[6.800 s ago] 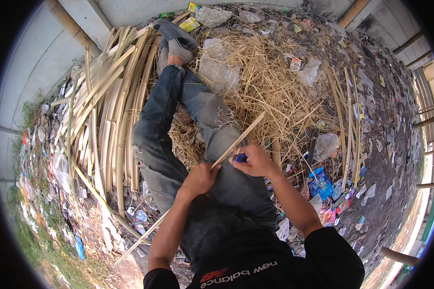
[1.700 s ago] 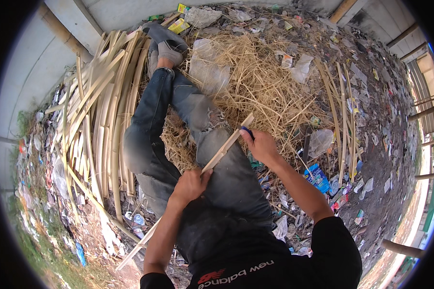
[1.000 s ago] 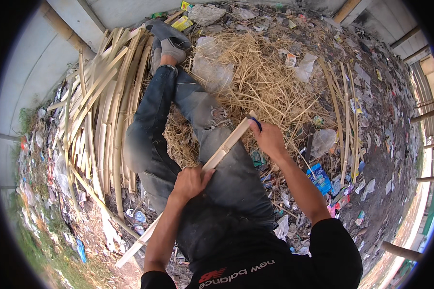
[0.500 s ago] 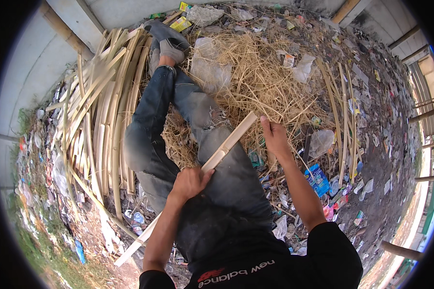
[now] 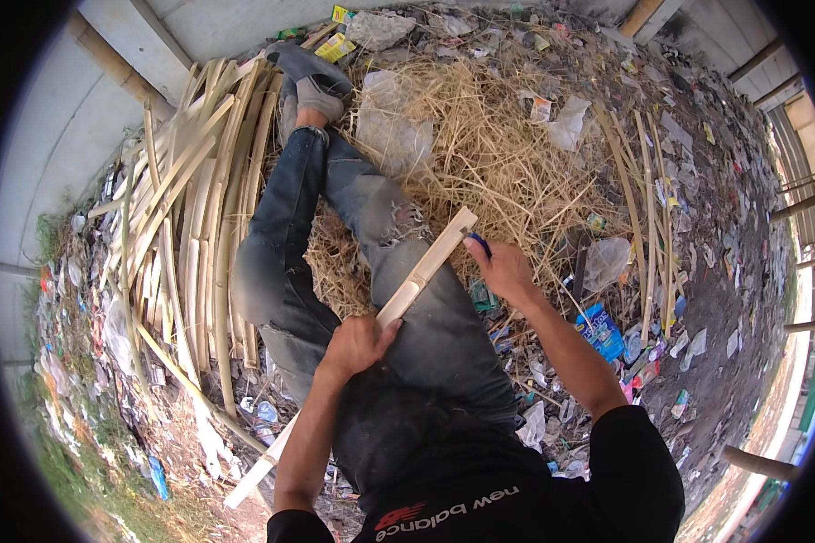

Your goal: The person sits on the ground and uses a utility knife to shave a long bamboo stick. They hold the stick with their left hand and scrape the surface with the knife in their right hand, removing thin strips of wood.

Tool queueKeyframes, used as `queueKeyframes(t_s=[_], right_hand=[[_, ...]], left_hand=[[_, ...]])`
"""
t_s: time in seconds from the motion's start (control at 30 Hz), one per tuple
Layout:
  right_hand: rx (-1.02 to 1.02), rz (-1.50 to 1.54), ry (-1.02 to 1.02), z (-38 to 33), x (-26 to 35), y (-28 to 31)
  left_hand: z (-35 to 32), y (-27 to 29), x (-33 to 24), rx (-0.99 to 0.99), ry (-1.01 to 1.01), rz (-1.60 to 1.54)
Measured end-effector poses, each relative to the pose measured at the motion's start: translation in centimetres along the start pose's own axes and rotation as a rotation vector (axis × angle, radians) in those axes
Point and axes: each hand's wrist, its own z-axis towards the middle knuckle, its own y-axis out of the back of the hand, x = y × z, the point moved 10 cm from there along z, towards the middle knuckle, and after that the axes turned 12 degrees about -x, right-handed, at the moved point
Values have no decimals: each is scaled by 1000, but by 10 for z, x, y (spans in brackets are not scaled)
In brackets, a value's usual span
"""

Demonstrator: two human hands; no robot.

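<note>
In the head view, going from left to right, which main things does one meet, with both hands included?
Heap of pale strips, left hand gripping a pale strip, right hand with a blue tool, blue packet, brown post.

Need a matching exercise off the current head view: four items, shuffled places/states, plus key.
Column 1
1. Left hand
2. Blue packet
3. Right hand
4. Big pile of strips

Column 2
A. Left of the legs
B. Holding a small blue object
C. Gripping a pale strip that slants across the lap
D. On the littered ground, right of the right forearm

Pairs: 1-C, 2-D, 3-B, 4-A
</note>
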Motion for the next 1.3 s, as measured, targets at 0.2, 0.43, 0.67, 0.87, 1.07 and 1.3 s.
queueKeyframes(t_s=[0.2, 0.43, 0.67, 0.87, 1.07, 1.3], right_hand=[[147, -92, 203, -29, 35, -11], [-279, 171, -318, 43, -86, 54], [124, 123, 196, -25, 52, 6], [100, 38, 105, -14, 29, 0], [121, -75, 301, -37, 49, -21], [118, -32, 207, -27, 40, -11]], left_hand=[[3, -2, -8, 25, -4, -13], [-1, -2, -3, 21, 25, -33], [1, 21, -26, -112, -62, -214], [3, 15, -25, -18, -103, -283], [3, 7, -14, 14, -41, -391], [4, 7, -19, 110, 75, -349]])
